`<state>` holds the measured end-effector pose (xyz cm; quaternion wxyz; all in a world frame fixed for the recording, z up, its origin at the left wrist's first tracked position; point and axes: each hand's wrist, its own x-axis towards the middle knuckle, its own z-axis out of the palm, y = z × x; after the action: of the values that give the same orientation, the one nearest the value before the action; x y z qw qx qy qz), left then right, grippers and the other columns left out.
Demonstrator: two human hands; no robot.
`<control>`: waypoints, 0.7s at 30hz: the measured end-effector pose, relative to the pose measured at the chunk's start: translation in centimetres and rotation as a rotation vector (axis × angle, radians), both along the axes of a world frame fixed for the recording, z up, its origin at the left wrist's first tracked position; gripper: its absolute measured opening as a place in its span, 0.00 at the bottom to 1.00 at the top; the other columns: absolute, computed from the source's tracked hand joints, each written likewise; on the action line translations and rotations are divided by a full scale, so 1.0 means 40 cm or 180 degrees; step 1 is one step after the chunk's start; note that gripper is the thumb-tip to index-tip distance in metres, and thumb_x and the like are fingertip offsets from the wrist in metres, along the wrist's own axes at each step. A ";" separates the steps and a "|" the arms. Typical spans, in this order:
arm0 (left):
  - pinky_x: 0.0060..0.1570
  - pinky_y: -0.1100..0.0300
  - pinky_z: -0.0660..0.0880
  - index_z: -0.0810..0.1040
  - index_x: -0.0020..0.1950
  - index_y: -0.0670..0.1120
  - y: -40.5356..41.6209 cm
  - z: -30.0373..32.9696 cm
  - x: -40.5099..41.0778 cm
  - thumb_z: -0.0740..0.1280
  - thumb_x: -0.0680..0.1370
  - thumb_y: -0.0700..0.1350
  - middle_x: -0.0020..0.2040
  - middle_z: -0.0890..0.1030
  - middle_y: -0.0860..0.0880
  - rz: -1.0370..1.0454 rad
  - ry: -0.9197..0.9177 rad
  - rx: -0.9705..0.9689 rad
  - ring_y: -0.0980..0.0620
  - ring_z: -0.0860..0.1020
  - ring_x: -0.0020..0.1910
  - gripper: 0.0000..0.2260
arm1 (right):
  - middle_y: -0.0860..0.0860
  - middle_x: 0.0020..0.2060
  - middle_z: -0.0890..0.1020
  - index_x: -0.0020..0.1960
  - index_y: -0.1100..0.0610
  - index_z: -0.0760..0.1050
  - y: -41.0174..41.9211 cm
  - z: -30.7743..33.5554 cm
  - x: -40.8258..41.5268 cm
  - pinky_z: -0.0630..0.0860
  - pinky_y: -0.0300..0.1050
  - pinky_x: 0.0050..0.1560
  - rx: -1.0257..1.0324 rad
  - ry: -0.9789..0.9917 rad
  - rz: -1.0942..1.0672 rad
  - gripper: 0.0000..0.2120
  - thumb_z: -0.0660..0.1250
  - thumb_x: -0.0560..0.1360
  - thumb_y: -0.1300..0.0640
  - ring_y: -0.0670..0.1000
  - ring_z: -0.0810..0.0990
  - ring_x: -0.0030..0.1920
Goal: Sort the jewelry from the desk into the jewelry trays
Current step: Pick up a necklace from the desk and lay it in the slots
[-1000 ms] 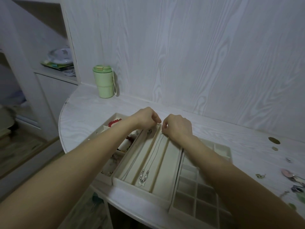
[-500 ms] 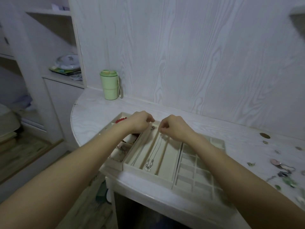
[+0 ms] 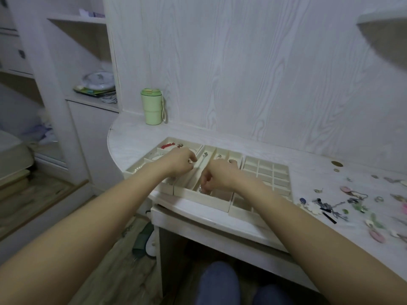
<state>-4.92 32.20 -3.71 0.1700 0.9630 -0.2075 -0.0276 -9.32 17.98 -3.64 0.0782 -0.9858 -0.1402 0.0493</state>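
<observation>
Three cream jewelry trays sit side by side at the near left edge of the surface (image 3: 308, 172). The middle tray (image 3: 211, 200) has long channels running near-to-far, and a thin necklace (image 3: 203, 159) lies along one channel with the same long axis, its far end close to the tray's far wall. Its near end is hidden under the hands, so its full length cannot be traced.

The left hand (image 3: 179, 164) hovers over the seam between left and middle trays, fingers curled with the tips drawn together; a small glint shows at them, but whether it pinches the chain is hard to make out. The right hand (image 3: 217, 177) is curled over the near part of the middle tray, fingertips pinching a small silver bead cluster (image 3: 200, 189), largely covered by the fingers.

The left tray (image 3: 193, 146) holds a red bead bracelet (image 3: 167, 145) in its far compartment and pale pieces nearer, partly covered by the left forearm. The right tray (image 3: 283, 170) is a grid of small square cells; its near cells are cut off by the right forearm.

Loose jewelry (image 3: 330, 208) is scattered on the surface to the right, too small to identify piece by piece. A green cup (image 3: 152, 107) stands far left against the wall
</observation>
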 end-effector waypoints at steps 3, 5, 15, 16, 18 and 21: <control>0.63 0.59 0.67 0.74 0.67 0.43 0.010 -0.006 -0.017 0.59 0.79 0.38 0.66 0.74 0.45 -0.0004 0.0044 -0.0008 0.49 0.72 0.65 0.17 | 0.42 0.37 0.79 0.43 0.51 0.82 0.009 -0.006 -0.010 0.63 0.54 0.59 -0.0046 -0.0011 -0.0039 0.09 0.65 0.72 0.61 0.47 0.74 0.47; 0.63 0.60 0.67 0.74 0.66 0.43 0.013 -0.007 -0.023 0.59 0.79 0.38 0.66 0.75 0.45 -0.0023 0.0048 -0.0035 0.50 0.73 0.64 0.16 | 0.42 0.36 0.79 0.40 0.52 0.81 0.012 -0.009 -0.012 0.64 0.54 0.59 -0.0007 -0.0013 -0.0066 0.10 0.63 0.71 0.63 0.47 0.75 0.46; 0.61 0.62 0.66 0.75 0.65 0.43 0.019 -0.005 -0.034 0.58 0.78 0.36 0.65 0.75 0.45 -0.0037 0.0047 -0.0032 0.49 0.72 0.65 0.16 | 0.44 0.33 0.78 0.43 0.56 0.82 0.028 -0.013 -0.009 0.66 0.52 0.56 0.0108 -0.0003 -0.0099 0.09 0.64 0.72 0.63 0.48 0.74 0.43; 0.61 0.62 0.66 0.75 0.65 0.43 0.019 -0.005 -0.032 0.58 0.78 0.35 0.65 0.75 0.45 -0.0036 0.0051 -0.0033 0.49 0.72 0.65 0.16 | 0.45 0.35 0.78 0.44 0.56 0.82 0.030 -0.012 -0.009 0.66 0.51 0.56 0.0125 0.0029 -0.0098 0.09 0.64 0.72 0.63 0.48 0.75 0.43; 0.61 0.61 0.67 0.76 0.65 0.43 0.018 -0.004 -0.028 0.58 0.78 0.35 0.65 0.75 0.45 -0.0031 0.0067 -0.0032 0.49 0.72 0.65 0.17 | 0.47 0.37 0.80 0.46 0.56 0.83 0.030 -0.011 -0.007 0.67 0.50 0.54 0.0135 0.0123 -0.0090 0.09 0.64 0.72 0.63 0.47 0.75 0.44; 0.63 0.60 0.68 0.75 0.65 0.43 0.015 -0.001 -0.017 0.58 0.78 0.36 0.65 0.75 0.45 -0.0048 0.0094 -0.0014 0.49 0.72 0.65 0.16 | 0.44 0.36 0.81 0.44 0.54 0.84 0.012 -0.006 0.003 0.72 0.49 0.52 0.0225 0.0223 -0.0046 0.08 0.66 0.72 0.61 0.47 0.78 0.45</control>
<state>-5.60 32.79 -3.77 0.1749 0.9605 -0.2123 -0.0426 -9.21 18.46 -3.86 0.1182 -0.9811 -0.1320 0.0783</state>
